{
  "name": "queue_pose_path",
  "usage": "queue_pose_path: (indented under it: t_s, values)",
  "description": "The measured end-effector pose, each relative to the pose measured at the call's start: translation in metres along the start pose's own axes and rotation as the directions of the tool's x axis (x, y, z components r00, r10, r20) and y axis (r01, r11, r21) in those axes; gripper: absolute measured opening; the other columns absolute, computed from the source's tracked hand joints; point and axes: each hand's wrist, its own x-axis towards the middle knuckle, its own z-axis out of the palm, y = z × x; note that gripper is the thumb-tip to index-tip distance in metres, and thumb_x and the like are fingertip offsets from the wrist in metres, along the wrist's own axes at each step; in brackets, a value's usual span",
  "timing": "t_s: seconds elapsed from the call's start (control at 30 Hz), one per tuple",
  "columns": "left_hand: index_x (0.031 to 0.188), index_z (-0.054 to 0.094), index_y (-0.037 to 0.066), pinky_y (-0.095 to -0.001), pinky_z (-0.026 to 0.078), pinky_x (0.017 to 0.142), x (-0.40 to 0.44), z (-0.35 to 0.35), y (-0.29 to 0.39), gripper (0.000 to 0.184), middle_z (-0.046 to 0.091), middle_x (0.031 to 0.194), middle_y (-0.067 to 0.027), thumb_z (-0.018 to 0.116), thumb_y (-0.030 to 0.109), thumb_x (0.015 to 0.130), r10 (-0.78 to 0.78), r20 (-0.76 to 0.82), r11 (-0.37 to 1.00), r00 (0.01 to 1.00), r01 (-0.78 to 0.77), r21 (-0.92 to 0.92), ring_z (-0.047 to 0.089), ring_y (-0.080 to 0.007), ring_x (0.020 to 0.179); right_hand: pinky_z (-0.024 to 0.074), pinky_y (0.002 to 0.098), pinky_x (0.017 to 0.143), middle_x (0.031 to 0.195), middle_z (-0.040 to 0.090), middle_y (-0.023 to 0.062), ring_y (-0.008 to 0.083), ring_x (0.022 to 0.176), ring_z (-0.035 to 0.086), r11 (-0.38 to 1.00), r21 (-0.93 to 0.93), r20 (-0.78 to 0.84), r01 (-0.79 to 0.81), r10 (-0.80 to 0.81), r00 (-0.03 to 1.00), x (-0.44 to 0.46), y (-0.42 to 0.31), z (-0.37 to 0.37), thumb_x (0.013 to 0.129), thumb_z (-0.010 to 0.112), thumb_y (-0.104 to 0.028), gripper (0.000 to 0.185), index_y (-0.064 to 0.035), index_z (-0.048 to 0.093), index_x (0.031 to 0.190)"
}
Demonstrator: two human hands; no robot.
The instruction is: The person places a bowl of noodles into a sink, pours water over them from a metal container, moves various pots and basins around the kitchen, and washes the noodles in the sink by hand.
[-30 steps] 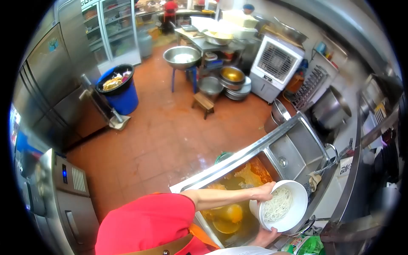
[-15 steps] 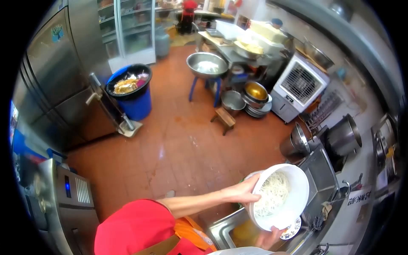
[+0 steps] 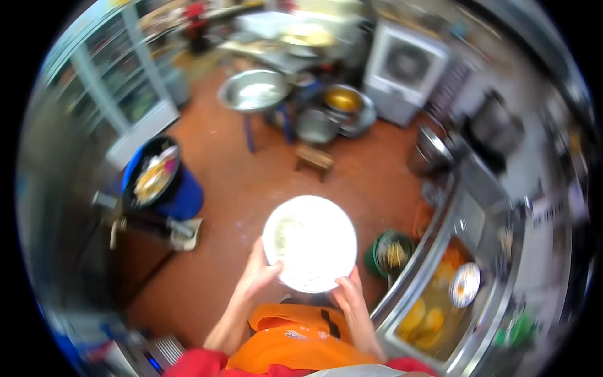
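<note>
A white round tub is held in front of my body, above the tiled floor, its mouth facing up toward me. Pale thin strands lie inside it, blurred and washed out by glare, so their kind is unclear. My left hand grips the tub's lower left side, thumb over the rim. On the lower right, my right hand holds the rim with its thumb on top. An orange apron hangs just below the tub.
To the right runs a steel sink with a patterned plate and yellowish water. A green bin stands beside it. Ahead are a small wooden stool and a metal basin; a blue bin is at left.
The tub has moved left from over the sink to in front of my body. My right hand has come up onto its rim. The view has turned right and down.
</note>
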Motion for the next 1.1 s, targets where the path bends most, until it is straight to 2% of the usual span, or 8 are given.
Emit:
queue_pose_path:
  t_s: [0.07,0.23,0.37,0.4,0.63,0.7,0.9,1.1]
  values:
    - [0.133,0.034,-0.003,-0.0349,0.048,0.090,0.015,0.007,-0.016,0.066,0.051,0.121,-0.0204,0.053,-0.005,0.069,-0.088,-0.043,0.991,0.995,0.083,-0.108,0.053,-0.0285,0.112,0.0464,0.0414,0.093,0.130,0.042,0.0148,0.0278,0.119,0.047,0.998,0.045,-0.016,-0.052,0.053,0.998,0.015,-0.004,0.002,0.067,0.049,0.008,0.079,-0.0071,0.022,0.141]
    - [0.132,0.031,-0.002,-0.0250,0.054,0.054,0.066,0.043,0.007,0.062,0.052,0.113,-0.0181,0.048,-0.006,0.073,-0.101,-0.015,0.979,0.995,0.097,-0.181,0.062,-0.0225,0.089,0.0460,0.0352,0.089,0.134,0.039,0.0137,0.0249,0.119,0.046,0.998,0.029,-0.030,-0.055,0.056,0.998,0.076,-0.031,-0.024,0.068,0.048,0.009,0.084,-0.0099,0.019,0.144]
    - [0.137,0.028,-0.001,-0.0281,0.052,0.074,0.143,0.097,0.037,0.066,0.047,0.126,-0.0170,0.046,-0.005,0.074,0.026,0.107,0.997,0.994,-0.019,-0.071,0.053,-0.0236,0.109,0.0373,0.0368,0.103,0.140,0.033,0.0147,0.0251,0.129,0.037,0.997,0.074,-0.027,0.019,-0.017,0.999,0.136,-0.110,-0.042,0.066,0.048,0.010,0.088,-0.0066,0.016,0.146]
    - [0.140,0.026,-0.001,-0.0300,0.049,0.082,0.160,0.107,0.047,0.069,0.042,0.131,-0.0161,0.047,-0.004,0.074,-0.057,0.144,0.998,0.988,0.060,-0.023,0.046,-0.0236,0.118,0.0369,0.0358,0.102,0.140,0.033,0.0141,0.0235,0.128,0.037,0.996,0.071,-0.032,0.057,-0.055,0.998,0.146,-0.126,-0.050,0.068,0.048,0.010,0.087,-0.0072,0.014,0.146]
    - [0.140,0.024,0.001,-0.0303,0.050,0.079,0.271,0.223,0.145,0.070,0.043,0.130,-0.0144,0.049,-0.002,0.075,0.029,0.349,0.993,0.937,0.014,-0.119,0.047,-0.0226,0.115,0.0338,0.0351,0.105,0.139,0.034,0.0128,0.0223,0.129,0.036,0.951,0.077,-0.138,0.300,-0.288,0.948,0.208,-0.260,-0.088,0.068,0.047,0.009,0.085,-0.0051,0.016,0.146]
    - [0.141,0.024,0.001,-0.0320,0.044,0.092,0.310,0.256,0.165,0.072,0.044,0.130,-0.0139,0.052,0.001,0.075,0.111,0.425,0.990,0.898,-0.064,-0.124,0.045,-0.0225,0.119,0.0342,0.0355,0.105,0.138,0.035,0.0125,0.0224,0.128,0.037,0.918,0.100,-0.187,0.383,-0.360,0.914,0.224,-0.294,-0.096,0.067,0.047,0.009,0.085,-0.0048,0.018,0.145]
    - [0.141,0.024,0.000,-0.0325,0.033,0.104,0.433,0.373,0.220,0.072,0.043,0.132,-0.0131,0.054,-0.001,0.076,0.315,0.677,0.949,0.665,-0.221,-0.224,0.043,-0.0207,0.122,0.0357,0.0363,0.104,0.137,0.038,0.0119,0.0227,0.128,0.039,0.713,0.109,-0.376,0.693,-0.616,0.692,0.273,-0.374,-0.135,0.064,0.047,0.008,0.085,-0.0039,0.021,0.144]
    - [0.143,0.019,0.002,-0.0329,0.041,0.098,0.523,0.513,0.286,0.077,0.041,0.133,-0.0121,0.062,0.000,0.079,0.368,0.909,0.921,0.196,-0.211,-0.327,0.044,-0.0198,0.121,0.0384,0.0410,0.103,0.130,0.044,0.0150,0.0275,0.122,0.045,0.517,-0.182,-0.642,0.837,-0.707,0.297,0.283,-0.449,-0.155,0.063,0.055,0.000,0.079,-0.0008,0.029,0.138]
